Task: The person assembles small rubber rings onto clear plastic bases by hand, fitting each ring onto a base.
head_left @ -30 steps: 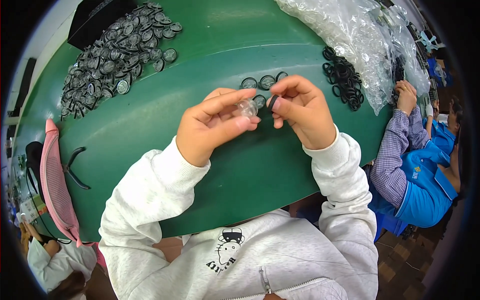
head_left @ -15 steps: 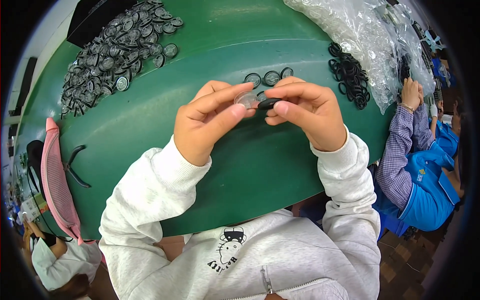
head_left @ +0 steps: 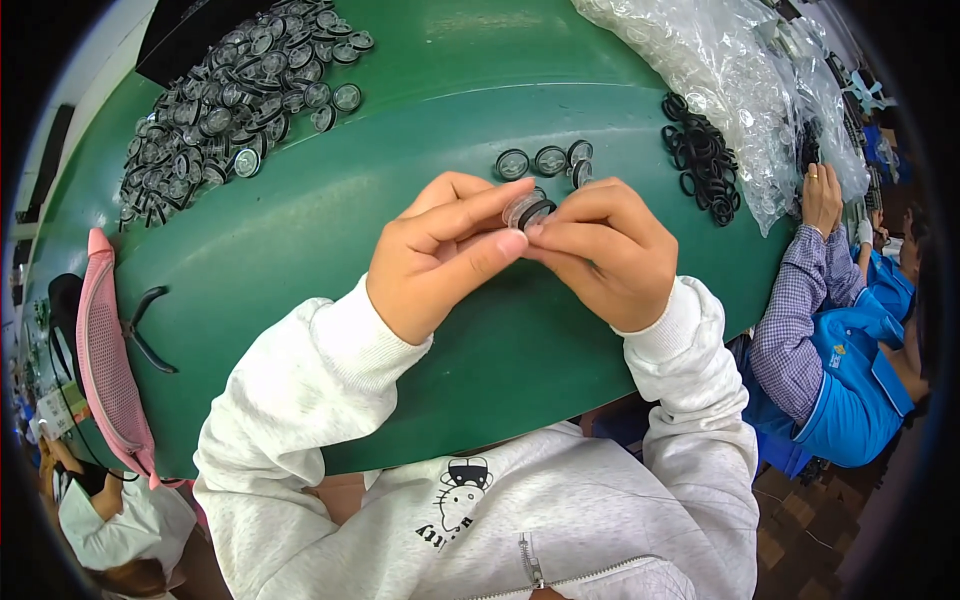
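Note:
My left hand (head_left: 435,255) pinches a small clear plastic wheel (head_left: 514,207) between thumb and fingers, above the middle of the table. Against the wheel's right side lies a black rubber ring (head_left: 539,212), gripped by the fingertips of my right hand (head_left: 620,255). The ring touches the wheel; how far it is seated around the rim is partly hidden by my fingers. Just beyond my hands, several clear wheels with black rings (head_left: 513,164) lie on the green table (head_left: 480,380).
A heap of ringed clear wheels (head_left: 230,110) spreads at the far left. Loose black rings (head_left: 700,150) lie at the right beside a clear plastic bag (head_left: 690,50). Pliers (head_left: 143,330) and a pink mesh pouch (head_left: 103,340) sit at the left. A co-worker's hands (head_left: 822,200) are at the right edge.
My hands have come together and slightly lower. The black ring, apart from the clear wheel before, now rests against it. My right hand has turned inward.

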Demonstrator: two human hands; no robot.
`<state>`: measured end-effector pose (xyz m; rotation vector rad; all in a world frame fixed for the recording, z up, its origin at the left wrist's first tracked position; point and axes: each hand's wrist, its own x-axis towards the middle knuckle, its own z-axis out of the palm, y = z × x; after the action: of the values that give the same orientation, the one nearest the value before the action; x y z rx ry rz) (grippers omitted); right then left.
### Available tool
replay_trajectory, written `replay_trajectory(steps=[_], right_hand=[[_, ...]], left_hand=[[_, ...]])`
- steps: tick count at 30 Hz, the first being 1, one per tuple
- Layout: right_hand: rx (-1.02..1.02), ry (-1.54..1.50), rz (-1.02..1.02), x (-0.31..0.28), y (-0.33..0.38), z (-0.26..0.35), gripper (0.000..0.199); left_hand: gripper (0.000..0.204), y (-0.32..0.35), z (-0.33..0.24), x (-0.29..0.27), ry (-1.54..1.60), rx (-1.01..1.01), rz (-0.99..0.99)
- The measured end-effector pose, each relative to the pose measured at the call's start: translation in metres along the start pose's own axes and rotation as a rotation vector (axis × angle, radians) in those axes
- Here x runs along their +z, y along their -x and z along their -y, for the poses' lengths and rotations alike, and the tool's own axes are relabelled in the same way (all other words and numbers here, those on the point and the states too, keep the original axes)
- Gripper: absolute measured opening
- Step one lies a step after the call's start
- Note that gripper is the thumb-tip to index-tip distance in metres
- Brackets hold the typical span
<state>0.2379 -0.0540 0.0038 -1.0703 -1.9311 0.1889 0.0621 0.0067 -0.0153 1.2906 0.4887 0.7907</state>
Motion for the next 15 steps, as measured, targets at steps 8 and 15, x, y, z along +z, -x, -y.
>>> replay_trajectory(steps=[8,15], right_hand=[[0.192,-0.323,-0.197,0.000,-0.002,0.005,0.015],[0.236,-0.206,-0.060,-0.009,-0.002,0.000,0.021]], left_hand=[[0.032,0.000,-0.001,-0.002,-0.179,0.136,0.056],[0.032,0.003,0.000,-0.001,-0.328,0.239,0.092]])
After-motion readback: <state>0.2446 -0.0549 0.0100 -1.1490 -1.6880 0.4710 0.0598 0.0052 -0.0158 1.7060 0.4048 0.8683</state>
